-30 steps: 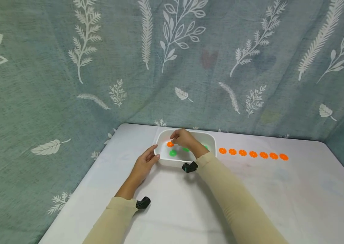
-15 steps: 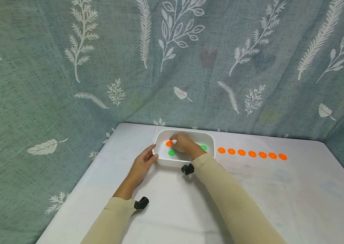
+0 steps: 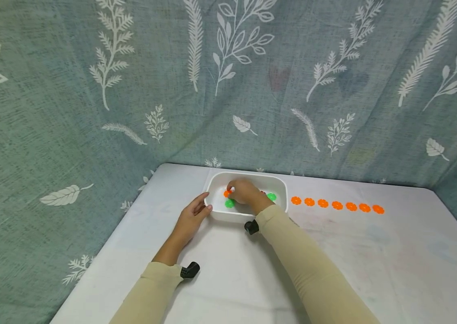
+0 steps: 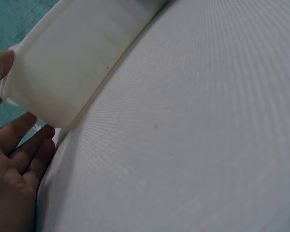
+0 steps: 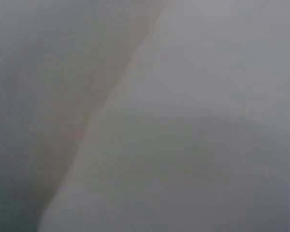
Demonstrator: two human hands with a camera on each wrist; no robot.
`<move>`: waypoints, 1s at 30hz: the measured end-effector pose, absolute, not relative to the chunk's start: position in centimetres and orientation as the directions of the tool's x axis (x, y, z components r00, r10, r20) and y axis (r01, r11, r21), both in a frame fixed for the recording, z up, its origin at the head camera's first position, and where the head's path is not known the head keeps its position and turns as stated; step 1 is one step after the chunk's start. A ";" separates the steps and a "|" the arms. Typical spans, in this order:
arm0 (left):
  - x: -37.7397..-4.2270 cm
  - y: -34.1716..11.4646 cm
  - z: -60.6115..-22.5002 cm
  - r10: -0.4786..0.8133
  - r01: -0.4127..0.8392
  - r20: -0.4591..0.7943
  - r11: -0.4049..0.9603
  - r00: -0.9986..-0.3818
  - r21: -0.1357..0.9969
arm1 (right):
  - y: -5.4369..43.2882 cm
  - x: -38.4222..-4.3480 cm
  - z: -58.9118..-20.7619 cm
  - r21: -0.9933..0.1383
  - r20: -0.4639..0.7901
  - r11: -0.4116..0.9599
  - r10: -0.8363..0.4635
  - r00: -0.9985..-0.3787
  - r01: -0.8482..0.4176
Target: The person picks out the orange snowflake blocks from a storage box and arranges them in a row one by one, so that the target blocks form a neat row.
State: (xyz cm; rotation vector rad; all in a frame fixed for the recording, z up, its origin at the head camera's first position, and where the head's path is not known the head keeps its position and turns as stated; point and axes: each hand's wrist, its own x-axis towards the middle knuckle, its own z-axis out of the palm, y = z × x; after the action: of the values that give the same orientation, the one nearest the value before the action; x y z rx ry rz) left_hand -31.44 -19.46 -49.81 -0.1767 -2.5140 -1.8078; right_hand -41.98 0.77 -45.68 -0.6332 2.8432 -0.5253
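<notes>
Orange and green flower-shaped discs lie in a white plastic container [image 3: 228, 216] at the back of the table. My left hand [image 3: 188, 221] holds the container's left end, with the thumb at its near corner. In the left wrist view, the thumb touches the container's rim [image 4: 36, 30] and the other fingers [image 4: 26, 150] curl by its end. Inside the container, my right hand [image 3: 245, 192] pinches an orange disc [image 3: 227, 194]. A green disc [image 3: 229, 204] lies just below it, and another green disc [image 3: 271, 196] is right of the hand. The right wrist view is blurred.
Several orange discs [image 3: 337, 205] form a row on the white-covered table [image 3: 228, 270], right of the container. A green leaf-patterned curtain [image 3: 196, 117] hangs behind and to the left. Something small and red [image 3: 263, 192] shows beside the right wrist.
My right hand has lowered into the container, and its fingertips now meet the orange disc. The left hand stays on the container, and the row of discs is unchanged.
</notes>
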 end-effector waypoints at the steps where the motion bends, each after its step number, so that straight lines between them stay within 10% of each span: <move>1: -31.5 -19.4 -49.8 0.071 0.117 0.099 0.316 -0.993 0.942 | 0.8 -42.0 -45.6 -0.382 -0.096 0.848 -0.431 -0.897 -0.366; 30: -31.5 -19.4 -49.7 0.067 0.122 0.106 0.320 -0.992 0.940 | 1.1 -41.9 -44.6 -0.570 -0.031 0.750 -0.427 -0.904 -0.335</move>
State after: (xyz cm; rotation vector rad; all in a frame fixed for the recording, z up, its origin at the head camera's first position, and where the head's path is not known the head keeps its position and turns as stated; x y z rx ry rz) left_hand -31.55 -19.42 -49.71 -0.1802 -2.5128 -1.7957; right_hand -41.86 1.09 -44.63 -0.6117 2.7877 -0.8625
